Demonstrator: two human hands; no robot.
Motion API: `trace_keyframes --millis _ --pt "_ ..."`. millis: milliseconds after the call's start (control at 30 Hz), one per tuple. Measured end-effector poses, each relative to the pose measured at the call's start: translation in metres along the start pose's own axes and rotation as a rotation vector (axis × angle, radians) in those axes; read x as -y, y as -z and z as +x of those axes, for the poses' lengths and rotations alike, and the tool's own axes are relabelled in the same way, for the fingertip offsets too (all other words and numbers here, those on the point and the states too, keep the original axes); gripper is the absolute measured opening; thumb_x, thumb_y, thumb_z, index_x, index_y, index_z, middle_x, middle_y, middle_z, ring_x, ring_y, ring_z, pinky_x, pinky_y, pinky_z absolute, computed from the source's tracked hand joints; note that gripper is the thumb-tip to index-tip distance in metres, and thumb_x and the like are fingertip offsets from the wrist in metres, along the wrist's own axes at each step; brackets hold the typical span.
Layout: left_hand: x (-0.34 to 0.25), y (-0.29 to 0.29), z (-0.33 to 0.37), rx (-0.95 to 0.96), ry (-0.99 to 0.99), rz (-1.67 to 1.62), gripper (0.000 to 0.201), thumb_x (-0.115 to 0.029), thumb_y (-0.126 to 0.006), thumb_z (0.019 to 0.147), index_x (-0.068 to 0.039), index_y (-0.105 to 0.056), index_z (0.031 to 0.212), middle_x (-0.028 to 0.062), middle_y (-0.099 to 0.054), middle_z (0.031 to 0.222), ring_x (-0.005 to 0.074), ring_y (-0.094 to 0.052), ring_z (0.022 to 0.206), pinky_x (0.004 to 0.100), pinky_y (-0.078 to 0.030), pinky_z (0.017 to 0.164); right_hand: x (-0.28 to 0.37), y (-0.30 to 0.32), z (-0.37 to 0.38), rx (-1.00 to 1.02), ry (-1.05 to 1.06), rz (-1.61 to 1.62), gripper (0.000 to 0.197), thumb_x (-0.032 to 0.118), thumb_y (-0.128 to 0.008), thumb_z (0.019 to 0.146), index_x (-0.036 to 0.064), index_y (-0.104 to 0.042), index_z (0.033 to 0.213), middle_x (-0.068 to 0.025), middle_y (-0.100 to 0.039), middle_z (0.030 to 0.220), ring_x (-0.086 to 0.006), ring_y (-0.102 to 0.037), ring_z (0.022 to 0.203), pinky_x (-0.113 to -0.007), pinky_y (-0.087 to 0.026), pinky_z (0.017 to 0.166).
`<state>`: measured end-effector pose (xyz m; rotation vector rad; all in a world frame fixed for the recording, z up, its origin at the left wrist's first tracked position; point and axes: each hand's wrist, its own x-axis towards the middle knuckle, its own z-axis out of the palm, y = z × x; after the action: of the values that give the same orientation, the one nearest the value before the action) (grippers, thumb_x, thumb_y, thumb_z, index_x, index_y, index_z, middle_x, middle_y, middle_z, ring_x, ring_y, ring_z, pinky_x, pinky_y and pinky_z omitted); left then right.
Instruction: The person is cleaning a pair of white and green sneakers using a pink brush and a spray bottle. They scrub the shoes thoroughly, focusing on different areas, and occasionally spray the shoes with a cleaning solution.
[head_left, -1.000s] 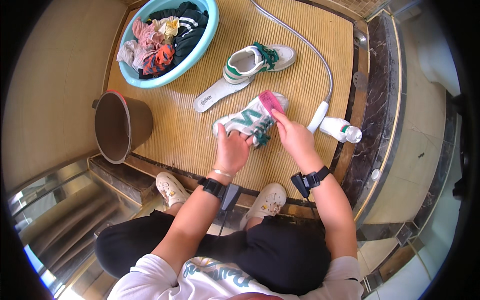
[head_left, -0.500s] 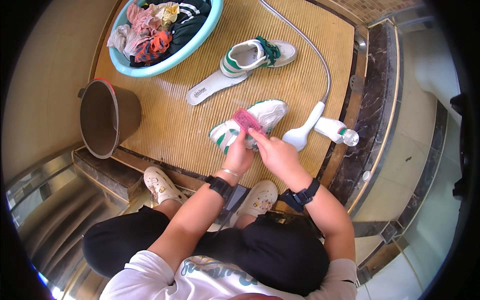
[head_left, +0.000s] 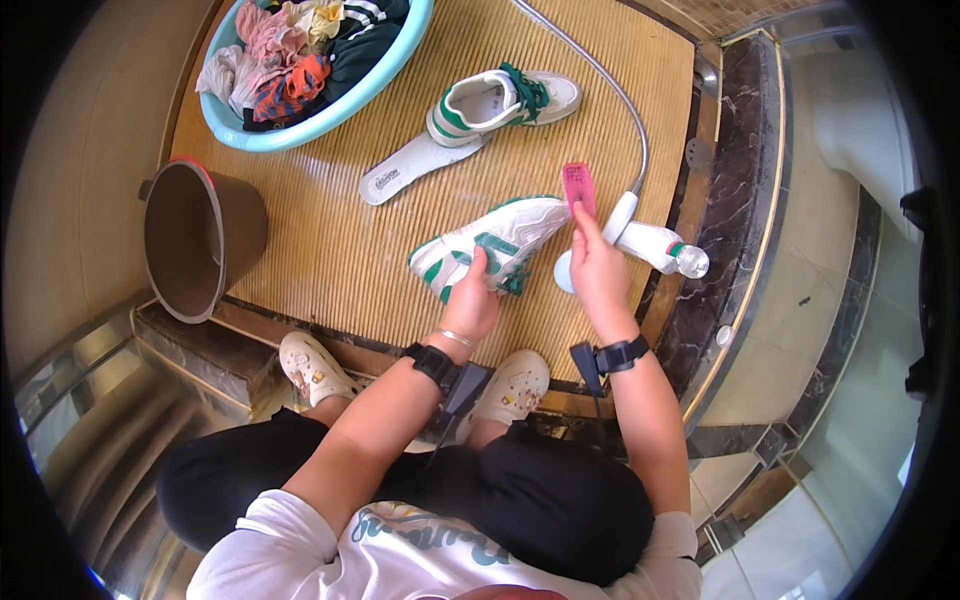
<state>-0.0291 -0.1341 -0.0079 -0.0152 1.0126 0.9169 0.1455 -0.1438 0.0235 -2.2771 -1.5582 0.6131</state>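
My left hand [head_left: 472, 303] grips a white and green sneaker [head_left: 500, 235] by its opening, thumb against the side. The shoe lies on its side on a ribbed, bamboo-like mat, toe toward the right. In my right hand [head_left: 600, 275] is a pink scrub brush [head_left: 577, 188], held up just beyond the toe and apart from the shoe. A white shower head [head_left: 617, 220] lies partly hidden behind that hand. Farther away stands the other sneaker [head_left: 500, 105], with green laces, its heel over a light grey insole [head_left: 415, 167].
A light blue basin [head_left: 330, 125] full of clothes sits at the far left. Nearer on the left a brown bucket [head_left: 250, 225] lies tipped toward me. A white bottle [head_left: 650, 243] with a clear cap rests at the right mat edge. The metal shower hose [head_left: 625, 95] curves along the right.
The brush has left the shoe's side and moved right, past the toe, with my right hand. My left hand still holds the shoe, whose side now shows. The whole view has shifted slightly.
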Motion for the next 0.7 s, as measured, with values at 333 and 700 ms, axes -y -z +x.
trace_keyframes --millis 333,700 --pt "-0.008 -0.002 0.002 -0.032 0.042 0.002 0.037 -0.028 -0.049 0.105 -0.006 -0.051 0.134 0.0046 -0.06 0.131 0.0191 -0.056 0.119 0.0368 -0.041 0.103 0.015 -0.009 -0.006 -0.008 0.039 0.169 0.038 0.023 -0.053 0.099 0.0236 -0.054 0.137 -0.0148 -0.065 0.068 -0.0329 -0.065 0.059 -0.045 -0.049 0.049" --pt "-0.023 0.0 0.015 0.021 0.133 -0.024 0.04 -0.033 -0.044 0.106 -0.008 -0.05 0.136 0.0052 -0.058 0.134 0.0215 -0.053 0.124 0.0385 -0.038 0.107 0.021 -0.024 -0.007 0.041 0.046 0.136 0.039 0.023 -0.052 0.099 0.0264 -0.052 0.138 -0.0166 -0.064 0.067 -0.0327 -0.065 0.059 -0.045 -0.049 0.049"
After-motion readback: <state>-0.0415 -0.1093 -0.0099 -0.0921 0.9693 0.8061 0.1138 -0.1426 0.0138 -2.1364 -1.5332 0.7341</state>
